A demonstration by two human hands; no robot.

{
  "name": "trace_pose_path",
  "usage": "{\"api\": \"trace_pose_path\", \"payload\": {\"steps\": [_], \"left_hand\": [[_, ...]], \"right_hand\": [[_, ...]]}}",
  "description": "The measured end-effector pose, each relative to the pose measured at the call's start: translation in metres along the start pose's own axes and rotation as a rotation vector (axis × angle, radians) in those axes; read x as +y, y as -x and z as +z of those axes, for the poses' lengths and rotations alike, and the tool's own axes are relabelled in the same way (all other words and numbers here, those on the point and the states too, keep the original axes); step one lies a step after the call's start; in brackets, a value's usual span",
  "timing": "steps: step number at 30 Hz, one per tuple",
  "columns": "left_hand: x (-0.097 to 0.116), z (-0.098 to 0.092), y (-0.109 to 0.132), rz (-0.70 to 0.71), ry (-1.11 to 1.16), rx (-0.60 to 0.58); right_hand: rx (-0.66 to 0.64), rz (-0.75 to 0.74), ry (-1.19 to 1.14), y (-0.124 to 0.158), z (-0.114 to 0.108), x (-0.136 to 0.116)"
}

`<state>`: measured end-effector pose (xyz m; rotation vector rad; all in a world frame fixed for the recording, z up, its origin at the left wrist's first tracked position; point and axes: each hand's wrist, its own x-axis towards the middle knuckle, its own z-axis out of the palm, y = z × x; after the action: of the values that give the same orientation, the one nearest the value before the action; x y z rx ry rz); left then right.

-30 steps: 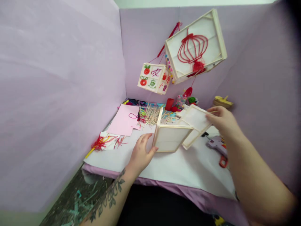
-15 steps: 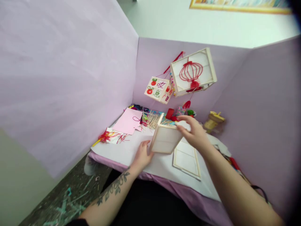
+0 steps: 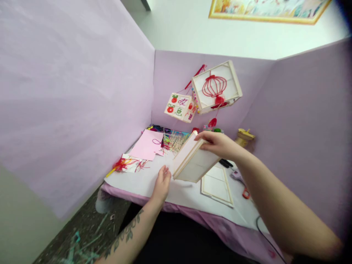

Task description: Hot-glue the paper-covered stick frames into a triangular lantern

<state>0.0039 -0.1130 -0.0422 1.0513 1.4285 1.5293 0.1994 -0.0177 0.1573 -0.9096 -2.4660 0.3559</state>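
Observation:
A lantern frame of pale wooden sticks with white panels (image 3: 198, 165) is tilted above the table in front of me. My right hand (image 3: 216, 143) grips its top edge, fingers bent over the stick and thumb on the near side. Just left of the lantern frame's lower corner is my left hand (image 3: 161, 183), fingers loosely apart and holding nothing; a small gap shows between it and the frame. A flat white panel edged with sticks (image 3: 217, 186) lies on the table, right of the held frame.
Two decorated lanterns (image 3: 217, 88) (image 3: 180, 107) hang at the back. Pink paper (image 3: 146, 145), red strands (image 3: 120, 165) and a bundle of sticks (image 3: 177, 142) lie left. A glue gun (image 3: 237, 176), an orange-handled tool (image 3: 246, 193) and a yellow container (image 3: 244, 137) are at right.
My left hand has let go of the lantern frame and moved slightly left and down. My right hand has shifted left along the top, and the frame has turned, showing its left side.

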Motion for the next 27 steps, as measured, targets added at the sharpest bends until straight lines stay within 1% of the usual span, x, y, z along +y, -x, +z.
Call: {"api": "trace_pose_path", "payload": {"steps": [2,3,4,5,6,7,9,11,13,15,17,22,27], "left_hand": [[0.011,0.003,0.007,-0.065,0.117,-0.039],[0.018,0.003,0.011,-0.105,0.223,-0.057],[0.026,0.003,0.014,-0.117,0.321,-0.071],[0.034,0.002,0.018,-0.085,0.383,-0.082],[0.043,-0.001,0.022,-0.017,0.399,-0.096],[0.051,-0.005,0.025,0.082,0.368,-0.117],[0.067,-0.015,0.032,0.287,0.182,-0.146],[0.078,-0.025,0.039,0.437,-0.004,-0.167],[0.085,-0.032,0.044,0.572,-0.1,-0.2],[0.089,-0.034,0.047,0.677,-0.134,-0.224],[0.089,-0.034,0.049,0.735,-0.157,-0.21],[0.087,-0.03,0.053,0.788,-0.203,-0.1],[0.089,-0.031,0.053,0.828,-0.203,-0.106]], "right_hand": [[0.148,0.04,-0.175,0.025,-0.004,0.01],[0.208,0.059,-0.26,0.037,-0.003,0.014],[0.266,0.075,-0.343,0.049,0.001,0.018],[0.327,0.085,-0.422,0.061,0.007,0.021],[0.39,0.096,-0.494,0.073,0.014,0.023],[0.458,0.108,-0.552,0.083,0.022,0.025],[0.601,0.131,-0.645,0.104,0.04,0.028],[0.736,0.133,-0.716,0.121,0.055,0.028],[0.837,0.129,-0.765,0.134,0.066,0.027],[0.888,0.136,-0.791,0.144,0.071,0.024],[0.899,0.144,-0.796,0.151,0.071,0.021],[0.878,0.157,-0.709,0.163,0.065,0.01],[0.866,0.208,-0.661,0.171,0.066,0.006]]}}
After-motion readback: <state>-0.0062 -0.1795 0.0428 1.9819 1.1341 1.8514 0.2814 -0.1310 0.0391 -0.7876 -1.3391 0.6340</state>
